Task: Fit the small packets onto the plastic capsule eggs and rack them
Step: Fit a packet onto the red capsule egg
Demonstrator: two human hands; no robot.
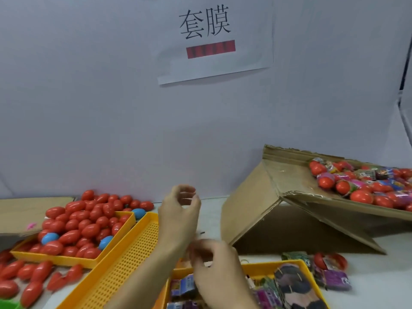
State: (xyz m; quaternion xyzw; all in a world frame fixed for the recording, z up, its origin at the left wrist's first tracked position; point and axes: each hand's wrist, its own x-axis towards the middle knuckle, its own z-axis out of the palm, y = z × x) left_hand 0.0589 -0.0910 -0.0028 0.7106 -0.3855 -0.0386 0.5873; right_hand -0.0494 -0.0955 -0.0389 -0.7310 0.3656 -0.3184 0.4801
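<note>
- Left hand (179, 210) hangs mid-frame, fingers loosely curled, holding nothing.
- Right hand (214, 262), lower centre, fingers curled; what they pinch is too blurred to tell.
- Red capsule eggs (82, 228) fill the yellow tray (55, 258) at left; packets (287, 284) lie lower right.

Bright even light, motion-blurred hands, wide-angle bending at the edges.

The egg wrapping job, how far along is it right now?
Done: the cardboard box on the right holds a batch of wrapped eggs. In hand: nothing clearly; the left hand looks empty, the right hand is over the packets tray. Left: a heap of bare red eggs fills the yellow tray.
</note>
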